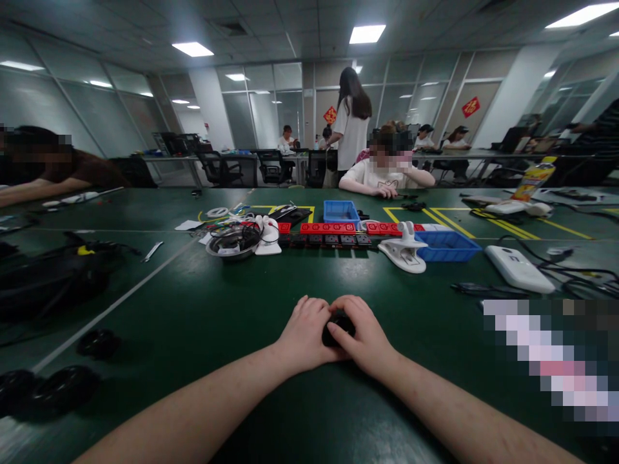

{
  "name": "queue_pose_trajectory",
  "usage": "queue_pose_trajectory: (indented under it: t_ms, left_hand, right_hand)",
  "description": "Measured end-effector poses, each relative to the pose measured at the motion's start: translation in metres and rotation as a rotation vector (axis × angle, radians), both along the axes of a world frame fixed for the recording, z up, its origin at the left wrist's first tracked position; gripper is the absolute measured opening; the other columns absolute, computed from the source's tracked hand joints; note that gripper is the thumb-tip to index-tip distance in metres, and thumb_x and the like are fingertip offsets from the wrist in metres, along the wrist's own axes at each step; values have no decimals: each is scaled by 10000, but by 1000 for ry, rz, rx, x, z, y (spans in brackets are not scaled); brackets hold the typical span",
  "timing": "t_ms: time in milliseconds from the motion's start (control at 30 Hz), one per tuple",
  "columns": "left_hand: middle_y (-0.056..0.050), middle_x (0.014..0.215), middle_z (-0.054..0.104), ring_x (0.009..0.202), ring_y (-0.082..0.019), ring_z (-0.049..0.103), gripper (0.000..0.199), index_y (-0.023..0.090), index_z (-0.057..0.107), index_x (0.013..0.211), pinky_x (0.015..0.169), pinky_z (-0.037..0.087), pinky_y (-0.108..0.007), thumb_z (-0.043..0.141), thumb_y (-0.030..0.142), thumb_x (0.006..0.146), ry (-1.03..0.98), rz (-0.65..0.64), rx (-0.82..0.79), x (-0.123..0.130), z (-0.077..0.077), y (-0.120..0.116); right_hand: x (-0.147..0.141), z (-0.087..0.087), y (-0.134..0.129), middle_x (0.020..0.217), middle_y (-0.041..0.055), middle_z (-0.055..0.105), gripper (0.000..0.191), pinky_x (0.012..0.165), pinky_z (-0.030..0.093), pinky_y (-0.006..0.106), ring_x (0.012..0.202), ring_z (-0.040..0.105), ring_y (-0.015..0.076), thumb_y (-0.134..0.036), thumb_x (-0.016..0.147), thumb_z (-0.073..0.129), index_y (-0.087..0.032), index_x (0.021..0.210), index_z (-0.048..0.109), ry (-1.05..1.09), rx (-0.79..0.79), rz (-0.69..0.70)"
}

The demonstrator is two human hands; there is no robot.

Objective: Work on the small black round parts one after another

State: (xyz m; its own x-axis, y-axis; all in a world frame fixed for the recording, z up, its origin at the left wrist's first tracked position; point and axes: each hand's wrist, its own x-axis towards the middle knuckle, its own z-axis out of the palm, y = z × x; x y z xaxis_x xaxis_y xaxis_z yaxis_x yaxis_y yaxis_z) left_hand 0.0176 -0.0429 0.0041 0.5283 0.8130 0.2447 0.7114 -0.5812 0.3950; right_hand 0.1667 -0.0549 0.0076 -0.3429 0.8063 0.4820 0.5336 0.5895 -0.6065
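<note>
A small black rounded object rests on the green table just in front of me, mostly covered by my fingers. From its left side my left hand curls around it, fingertips at the far edge. My right hand cups it from the right, with the thumb laid over its near side. The two hands touch each other around it. What kind of thing it is cannot be made out. Glossy black ring-shaped bundles lie at the left, away from both hands.
Ahead stand a metal bowl of cables, red sockets, a white clip-on base and blue bins. A white power bank-like device and black cables lie right. A person sits opposite.
</note>
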Motion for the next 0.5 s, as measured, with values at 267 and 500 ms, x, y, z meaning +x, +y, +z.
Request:
queue_pose_trajectory:
  t_ms: [267, 500]
  left_hand:
    - [-32, 864, 526, 853, -223, 494, 376, 174, 512, 847, 854, 386, -406, 678, 393, 592, -21, -19, -38, -2, -5, 5]
    - [-44, 933, 536, 900, -231, 490, 418, 178, 533, 924, 832, 404, -375, 698, 343, 577, -86, -75, -115, -3, -1, 7]
  right_hand:
    - [-1, -1, 2, 780, 34, 529, 106, 696, 391, 340, 763, 482, 195, -257, 747, 581, -176, 769, 516, -36, -28, -68]
    - [2, -1, 3, 793, 32, 560, 65, 715, 391, 346, 775, 492, 193, -205, 745, 562, -182, 801, 540, 22, -21, 14]
